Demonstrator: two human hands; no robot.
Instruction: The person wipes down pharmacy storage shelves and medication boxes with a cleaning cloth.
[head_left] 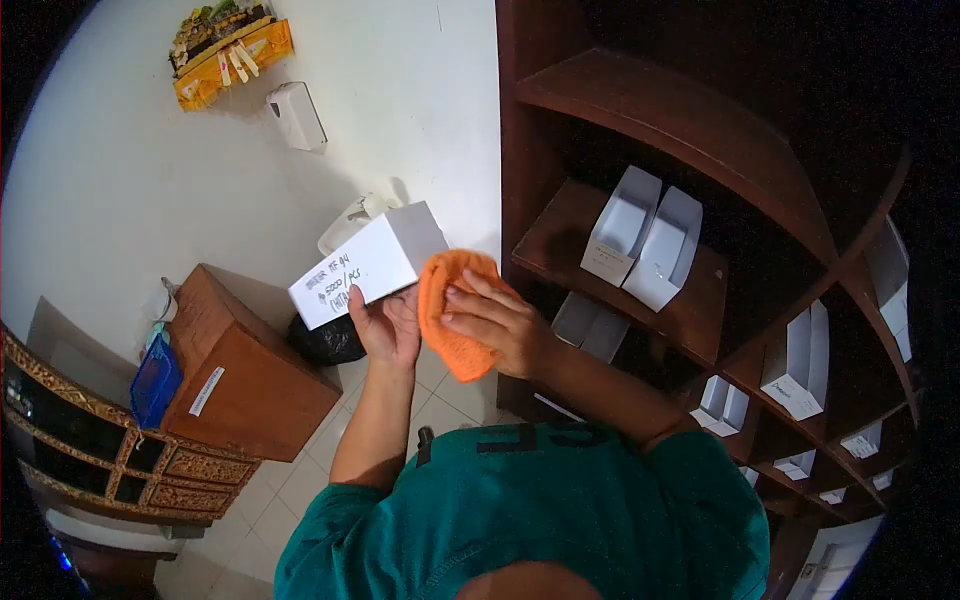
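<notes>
Overhead, largest thing first; all places given relative to the shelf unit.

Shelf unit (690, 130): dark brown wood, open compartments, fills the right of the view; the person in a green shirt stands just in front of it.

Wall (120, 190): white, left of the shelf unit; a white dispenser (296, 115) is mounted on it, and a yellow ornamental piece (225, 50) sits higher up.

Cardboard carton (240, 370): brown, on the tiled floor, well left of the shelf unit; a white label on its side; a blue basket (155, 380) touching its far left side.

Carved cabinet (90, 440): dark with gilt trim, farthest left of the shelf unit, at the view's edge.

Boxes on shelves (642, 238): two white boxes side by side in the middle compartment; more white boxes in the compartments below and to the right.

White box (368, 264): held in the air just left of the shelf unit's front edge, tilted; handwritten marks on its near face, too small to read surely.

Orange cloth (452, 315): touching the white box's right end, hanging below it, between box and shelf unit.

Left hand (388, 325): grasping the white box from beneath, thumb up along its near face.

Right hand (495, 318): fingers spread flat over the orange cloth, pressing it, thumb wrapped at the cloth's lower edge.

Black bag (328, 342): on the floor between carton and shelf unit, below the white box.
</notes>
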